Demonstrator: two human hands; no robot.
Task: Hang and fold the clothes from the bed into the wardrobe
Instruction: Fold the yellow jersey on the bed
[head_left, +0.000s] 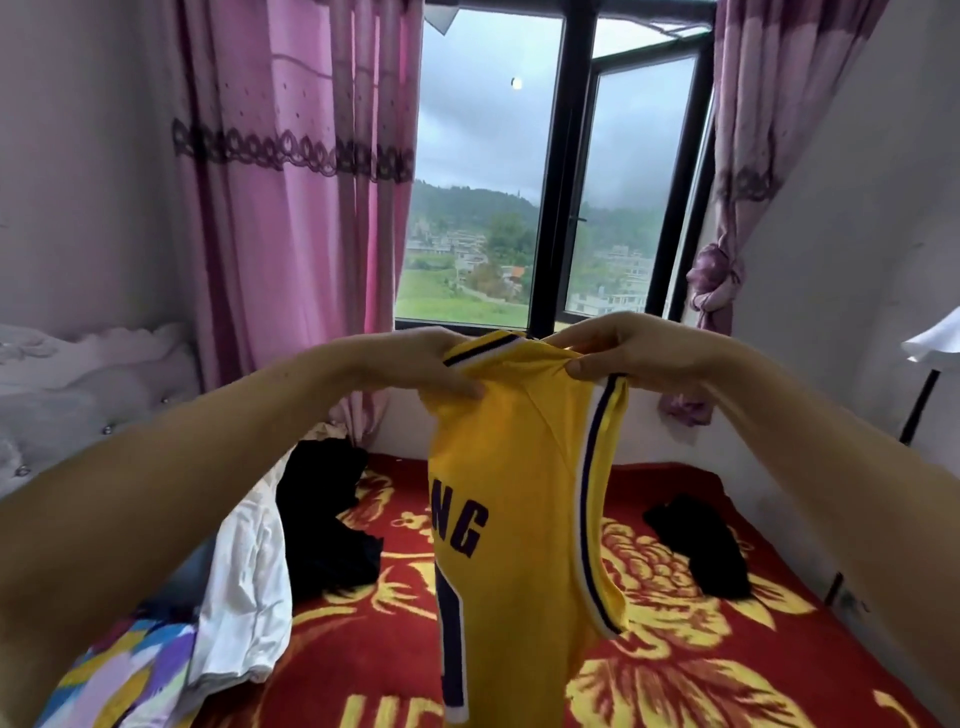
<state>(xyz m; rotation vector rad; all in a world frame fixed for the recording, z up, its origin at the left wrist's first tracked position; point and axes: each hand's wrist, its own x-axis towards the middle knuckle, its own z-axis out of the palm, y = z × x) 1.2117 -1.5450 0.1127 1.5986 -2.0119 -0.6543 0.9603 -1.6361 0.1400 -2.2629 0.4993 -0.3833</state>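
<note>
Pink curtains framed a dark-framed window at the far side of the room, above a bed covered by a red blanket with yellow flowers. At the near left lay a multicoloured patterned cloth, then a crumpled white garment, then a black garment farther back. Above the middle of the bed, the left hand pinched the top of a yellow sleeveless jersey with purple and white trim, fingers curled on the fabric. The jersey hung down, folded lengthwise, its purple letters partly showing. The right hand pinched the same top edge just beside the left. Farther right, another black garment lay on the blanket.
</note>
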